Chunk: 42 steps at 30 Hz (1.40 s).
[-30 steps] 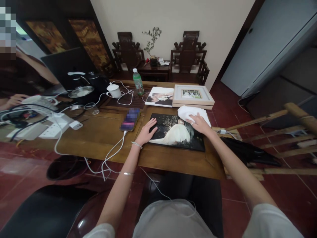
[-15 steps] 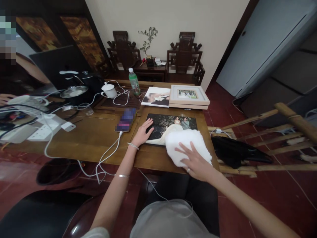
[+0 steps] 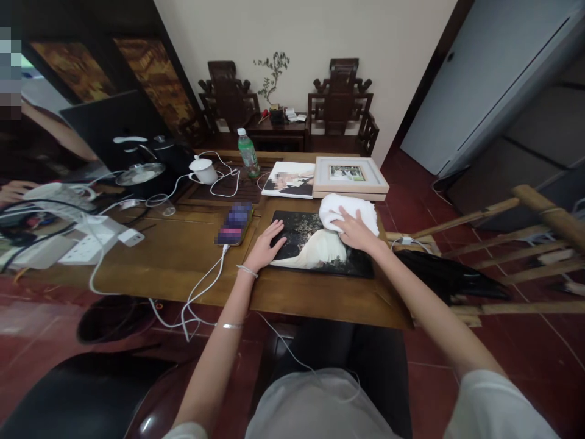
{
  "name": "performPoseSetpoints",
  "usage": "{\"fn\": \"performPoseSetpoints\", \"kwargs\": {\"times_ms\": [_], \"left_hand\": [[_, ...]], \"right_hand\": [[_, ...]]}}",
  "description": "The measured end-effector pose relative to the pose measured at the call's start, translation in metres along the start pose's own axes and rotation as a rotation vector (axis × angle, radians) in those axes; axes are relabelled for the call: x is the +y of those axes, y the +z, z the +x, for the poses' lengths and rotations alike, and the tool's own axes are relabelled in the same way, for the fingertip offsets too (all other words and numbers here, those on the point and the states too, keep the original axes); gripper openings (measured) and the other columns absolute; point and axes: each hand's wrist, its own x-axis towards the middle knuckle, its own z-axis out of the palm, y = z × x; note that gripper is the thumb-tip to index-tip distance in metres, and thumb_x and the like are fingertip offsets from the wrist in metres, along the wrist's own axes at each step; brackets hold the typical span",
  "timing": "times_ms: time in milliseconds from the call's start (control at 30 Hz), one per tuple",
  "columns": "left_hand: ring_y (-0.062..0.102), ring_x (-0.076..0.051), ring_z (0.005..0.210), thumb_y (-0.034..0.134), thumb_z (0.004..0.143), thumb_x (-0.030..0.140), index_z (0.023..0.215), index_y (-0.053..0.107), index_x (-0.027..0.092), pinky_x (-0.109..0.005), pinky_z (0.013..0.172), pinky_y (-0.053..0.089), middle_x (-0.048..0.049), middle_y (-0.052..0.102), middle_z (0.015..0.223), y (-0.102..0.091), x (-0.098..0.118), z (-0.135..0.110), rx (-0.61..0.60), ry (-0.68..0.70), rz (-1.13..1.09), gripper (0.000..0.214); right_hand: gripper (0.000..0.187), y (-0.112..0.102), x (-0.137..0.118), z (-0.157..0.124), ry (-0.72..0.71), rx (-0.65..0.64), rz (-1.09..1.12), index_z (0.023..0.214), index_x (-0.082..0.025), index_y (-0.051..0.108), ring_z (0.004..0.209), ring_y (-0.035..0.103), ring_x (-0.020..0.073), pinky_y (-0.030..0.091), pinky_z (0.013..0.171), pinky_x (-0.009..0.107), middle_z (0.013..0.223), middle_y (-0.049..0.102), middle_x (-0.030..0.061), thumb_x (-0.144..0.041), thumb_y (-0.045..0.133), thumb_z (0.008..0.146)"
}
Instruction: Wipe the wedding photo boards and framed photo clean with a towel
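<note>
A dark photo panel [image 3: 311, 251] with a pale flowing dress in its picture lies flat on the wooden table. My left hand [image 3: 267, 245] rests with fingers apart on the panel's left edge. On the panel's upper right part is a white fluffy cloth [image 3: 329, 210], bunched under my right hand [image 3: 355, 230]. The fingers of that hand are spread over the cloth and press it down. The cloth covers the panel's upper right corner.
Behind the panel lie a white photo print [image 3: 287, 180] and a framed picture [image 3: 350, 174]. A charging phone [image 3: 235, 224], a bottle [image 3: 248, 153], a lidded white cup [image 3: 203, 171] and a power strip [image 3: 94, 241] stand leftward. Another person's hand [image 3: 16, 192] is at far left.
My right hand has moved the white cloth away from me, from the panel's lower right to its upper right. The lower part of the picture now shows. My left hand stays put.
</note>
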Motion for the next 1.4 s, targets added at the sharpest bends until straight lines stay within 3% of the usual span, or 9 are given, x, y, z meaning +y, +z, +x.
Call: {"fn": "performPoseSetpoints", "kwargs": {"times_ms": [133,367,500,633,867,1033,1167,1267,1400], "left_hand": [[0.035,-0.023,0.139,0.047,0.092,0.045,0.133,0.053,0.017,-0.045,0.116,0.028,-0.0110,0.047,0.144,0.001,0.000,0.000,0.002,0.001,-0.005,0.050],[0.036,-0.024,0.139,0.047,0.092,0.042,0.132,0.054,0.016,-0.046,0.116,0.027,-0.0123,0.047,0.144,0.003,0.002,0.001,0.010,-0.013,-0.003,0.048],[0.035,-0.025,0.139,0.049,0.091,0.041,0.132,0.054,0.017,-0.049,0.115,0.028,-0.0119,0.047,0.144,0.003,0.003,0.002,-0.001,-0.030,-0.002,0.048],[0.035,-0.024,0.139,0.049,0.091,0.041,0.133,0.054,0.018,-0.048,0.115,0.028,-0.0112,0.047,0.144,0.002,0.002,0.002,-0.003,-0.015,0.005,0.048],[0.035,-0.024,0.139,0.049,0.091,0.042,0.133,0.053,0.014,-0.045,0.116,0.027,-0.0132,0.046,0.145,0.002,0.000,0.003,-0.010,0.006,-0.002,0.050],[0.035,-0.024,0.140,0.049,0.091,0.041,0.133,0.053,0.013,-0.044,0.116,0.027,-0.0135,0.046,0.145,0.002,0.000,0.003,-0.009,0.005,-0.007,0.051],[0.035,-0.024,0.139,0.049,0.091,0.040,0.133,0.053,0.014,-0.046,0.116,0.027,-0.0131,0.046,0.144,0.003,0.000,0.002,-0.002,-0.008,-0.006,0.049],[0.036,-0.025,0.139,0.049,0.091,0.039,0.132,0.054,0.012,-0.046,0.116,0.028,-0.0147,0.047,0.144,0.005,-0.001,0.002,0.008,-0.008,-0.008,0.049],[0.036,-0.025,0.138,0.049,0.092,0.039,0.132,0.054,0.016,-0.047,0.115,0.028,-0.0128,0.048,0.143,0.007,-0.001,0.002,0.026,-0.010,-0.014,0.047]], "right_hand": [[0.064,0.004,-0.008,-0.008,0.024,0.007,-0.077,0.125,-0.019,0.060,0.142,0.014,0.0435,0.022,0.098,0.080,0.155,0.028,0.0095,0.004,0.037,0.070],[0.053,0.015,-0.083,-0.095,-0.134,0.011,-0.064,0.107,-0.021,0.071,0.142,0.010,0.0450,0.016,0.103,0.078,0.156,0.027,0.0095,0.005,0.044,0.069],[0.044,0.014,-0.103,-0.121,-0.180,-0.017,-0.029,0.095,-0.019,0.073,0.141,0.011,0.0458,0.016,0.103,0.077,0.155,0.027,0.0093,0.004,0.047,0.068],[0.051,0.007,-0.090,-0.103,-0.190,-0.052,-0.008,0.104,-0.018,0.070,0.141,0.015,0.0438,0.020,0.102,0.077,0.154,0.030,0.0100,0.003,0.044,0.067],[0.060,-0.001,-0.025,-0.015,-0.034,-0.057,0.014,0.124,-0.016,0.060,0.142,0.017,0.0388,0.022,0.104,0.073,0.152,0.035,0.0107,0.001,0.038,0.072],[0.060,-0.001,0.012,0.024,0.077,-0.009,0.042,0.129,-0.011,0.055,0.138,0.032,0.0322,0.026,0.106,0.065,0.134,0.056,0.0193,0.001,0.036,0.073],[0.060,0.001,-0.003,0.006,0.049,0.011,-0.001,0.129,-0.012,0.056,0.141,0.024,0.0370,0.022,0.105,0.069,0.146,0.042,0.0165,0.002,0.037,0.073],[0.058,0.006,-0.033,-0.031,-0.023,-0.004,-0.037,0.121,-0.014,0.063,0.142,0.017,0.0401,0.019,0.105,0.072,0.151,0.036,0.0111,0.003,0.039,0.071],[0.053,0.014,-0.076,-0.084,-0.111,0.003,-0.031,0.110,-0.016,0.069,0.142,0.014,0.0428,0.014,0.106,0.074,0.152,0.034,0.0104,0.003,0.042,0.069]]}}
